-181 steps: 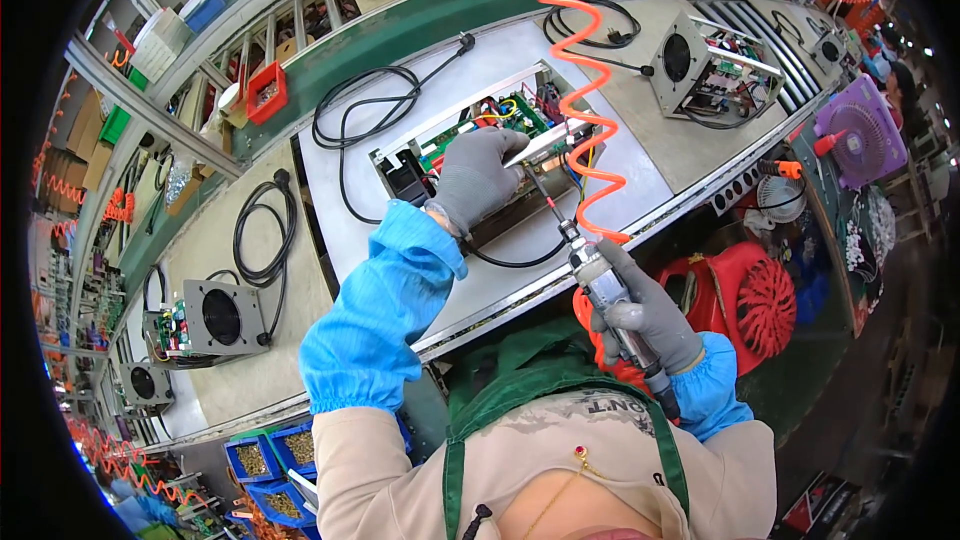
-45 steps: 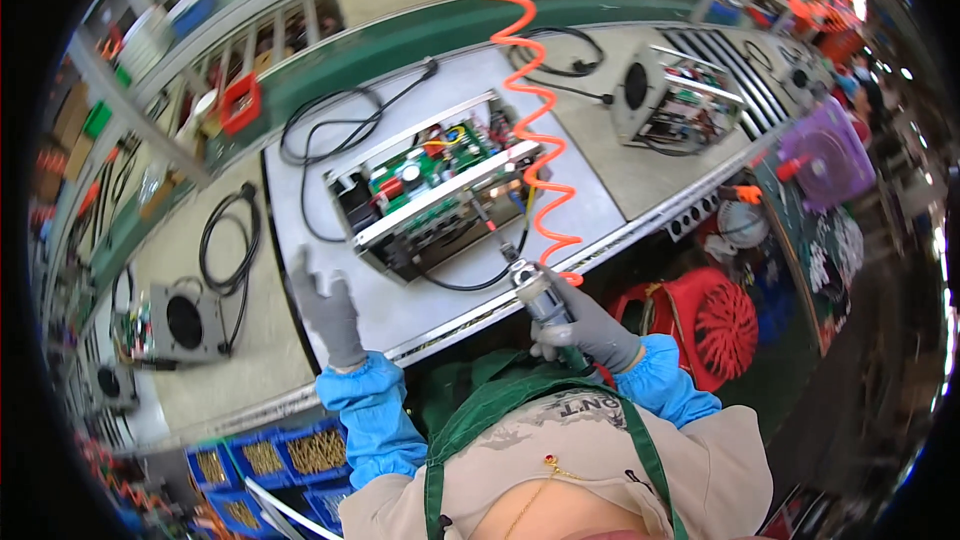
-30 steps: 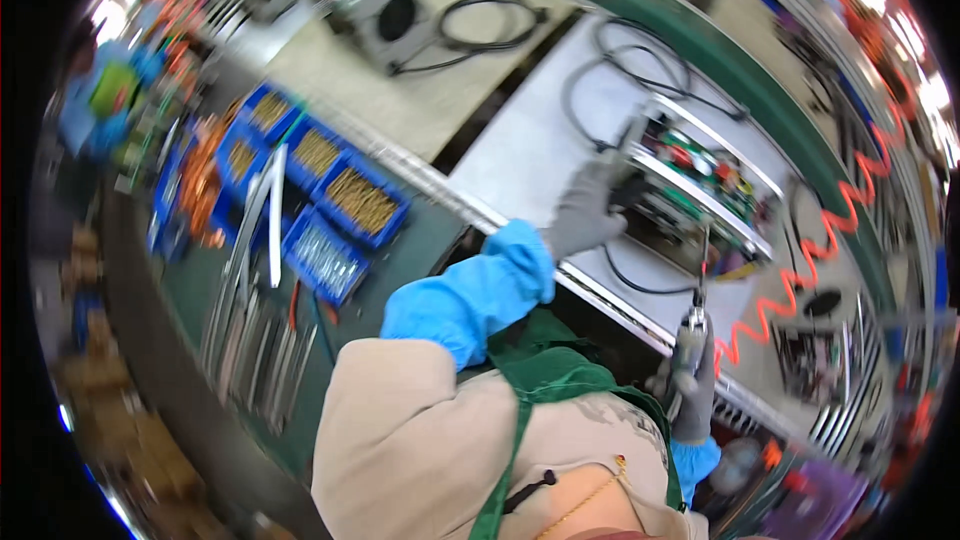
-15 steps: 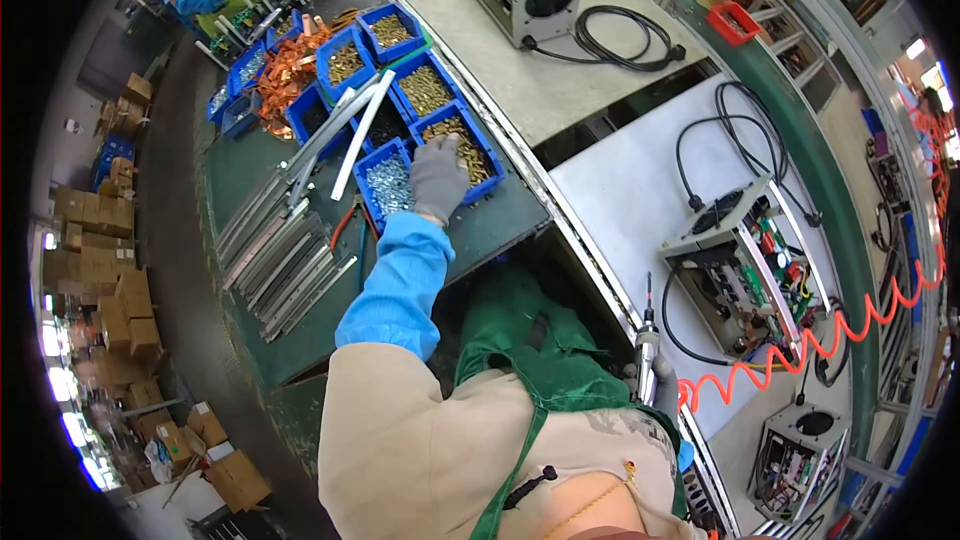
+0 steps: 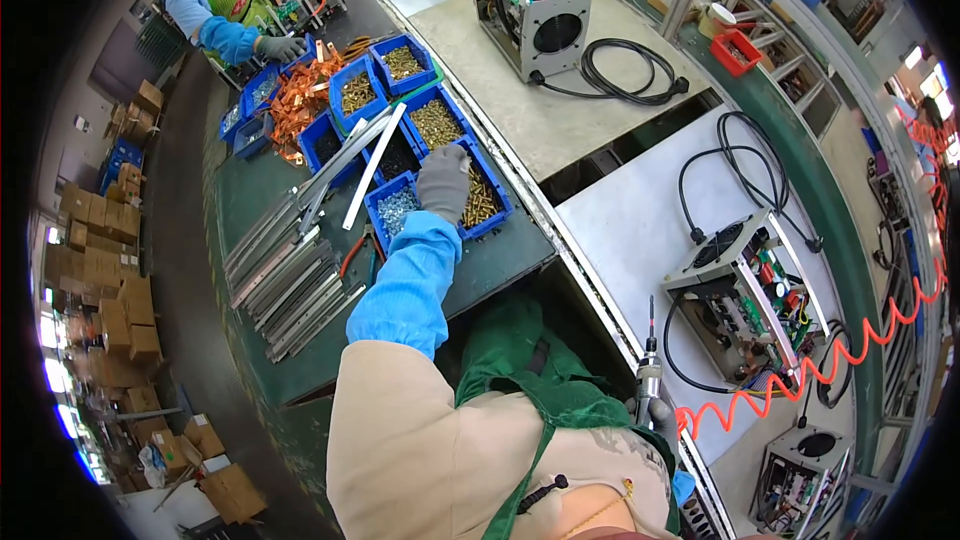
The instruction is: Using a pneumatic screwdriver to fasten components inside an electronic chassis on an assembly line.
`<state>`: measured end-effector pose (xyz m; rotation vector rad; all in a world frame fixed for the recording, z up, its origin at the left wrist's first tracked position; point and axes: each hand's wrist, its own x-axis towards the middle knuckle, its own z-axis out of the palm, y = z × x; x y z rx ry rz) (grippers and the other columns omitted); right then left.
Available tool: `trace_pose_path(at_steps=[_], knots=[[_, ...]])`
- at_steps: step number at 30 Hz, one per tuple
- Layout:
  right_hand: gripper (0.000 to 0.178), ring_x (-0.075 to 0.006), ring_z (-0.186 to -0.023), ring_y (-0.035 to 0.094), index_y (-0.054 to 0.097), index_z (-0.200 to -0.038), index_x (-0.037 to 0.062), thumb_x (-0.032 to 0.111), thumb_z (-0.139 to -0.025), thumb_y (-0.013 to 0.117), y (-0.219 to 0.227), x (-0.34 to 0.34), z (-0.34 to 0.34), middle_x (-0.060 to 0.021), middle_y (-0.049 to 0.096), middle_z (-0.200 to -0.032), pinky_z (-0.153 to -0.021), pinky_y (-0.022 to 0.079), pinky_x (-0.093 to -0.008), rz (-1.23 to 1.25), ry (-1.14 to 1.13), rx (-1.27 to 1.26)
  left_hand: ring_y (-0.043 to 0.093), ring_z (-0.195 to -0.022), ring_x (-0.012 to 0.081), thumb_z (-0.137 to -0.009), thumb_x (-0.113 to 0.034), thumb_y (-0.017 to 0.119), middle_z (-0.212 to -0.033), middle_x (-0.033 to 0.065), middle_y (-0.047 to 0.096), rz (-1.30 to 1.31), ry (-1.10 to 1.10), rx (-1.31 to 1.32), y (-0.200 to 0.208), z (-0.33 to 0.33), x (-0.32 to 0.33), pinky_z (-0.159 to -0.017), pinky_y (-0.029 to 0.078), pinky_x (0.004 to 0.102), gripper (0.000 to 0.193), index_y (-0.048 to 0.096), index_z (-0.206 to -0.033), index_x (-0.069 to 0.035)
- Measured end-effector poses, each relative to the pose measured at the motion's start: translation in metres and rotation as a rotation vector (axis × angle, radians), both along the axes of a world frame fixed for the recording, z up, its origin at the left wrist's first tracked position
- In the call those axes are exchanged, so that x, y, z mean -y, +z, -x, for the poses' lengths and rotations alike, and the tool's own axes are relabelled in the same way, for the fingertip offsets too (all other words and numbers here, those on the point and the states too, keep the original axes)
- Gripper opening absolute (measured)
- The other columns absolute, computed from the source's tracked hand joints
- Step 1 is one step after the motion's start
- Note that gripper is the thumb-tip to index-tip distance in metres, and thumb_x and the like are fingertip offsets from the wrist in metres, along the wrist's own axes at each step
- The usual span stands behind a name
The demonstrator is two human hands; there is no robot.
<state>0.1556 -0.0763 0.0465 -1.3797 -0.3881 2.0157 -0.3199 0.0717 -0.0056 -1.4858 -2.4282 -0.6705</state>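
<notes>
My left hand (image 5: 443, 183), in a grey glove with a blue oversleeve behind it, is at the left side of a blue bin of brass screws (image 5: 482, 202). Its fingers are curled together and their tips are partly hidden, so what they hold cannot be made out. Right beside that wrist sits a blue bin of silvery screws (image 5: 396, 208). Low on the right, my right hand (image 5: 660, 416), also gloved in grey, is wrapped round a power screwdriver (image 5: 649, 376), its bit pointing away from me. An orange coiled hose (image 5: 780, 365) runs near this hand.
More blue bins (image 5: 405, 62) hold brass and dark parts. Metal strips (image 5: 290, 295) and red-handled pliers (image 5: 352, 255) lie on the green table. Open metal units with circuit boards (image 5: 745, 290) and black cables stand on the right. A co-worker's gloved hand (image 5: 281, 47) is near the far bins.
My left hand has shifted toward the far left part of the brass screw bin. The co-worker's hand has come down beside the far bins. The view has shifted slightly; my right hand keeps the screwdriver.
</notes>
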Motion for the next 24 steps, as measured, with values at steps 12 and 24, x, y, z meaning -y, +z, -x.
trace_pose_path(at_steps=[12,24], knots=[[0.107,-0.0143,-0.077,0.054,0.011,-0.153,0.0135,0.008,-0.066,0.072,0.066,-0.051,0.054,-0.0089,0.056,-0.090,-0.068,0.046,-0.0279,-0.338,0.543,0.019,0.056,-0.069,0.0043,-0.092,-0.013,0.061,-0.090,0.0051,0.067,-0.108,-0.271,1.924,0.052,-0.176,0.009,-0.056,0.042,0.0155,0.017,0.064,-0.105,-0.002],[0.106,-0.0130,-0.072,0.053,0.010,-0.153,0.0157,0.010,-0.068,0.072,0.065,-0.044,0.051,-0.0094,0.055,-0.092,-0.067,0.046,-0.0275,-0.391,0.591,0.096,0.049,-0.068,0.0036,-0.093,-0.015,0.060,-0.090,0.0054,0.064,-0.076,-0.291,1.828,0.061,-0.194,0.011,-0.055,0.040,0.0133,0.023,0.061,-0.109,0.001]])
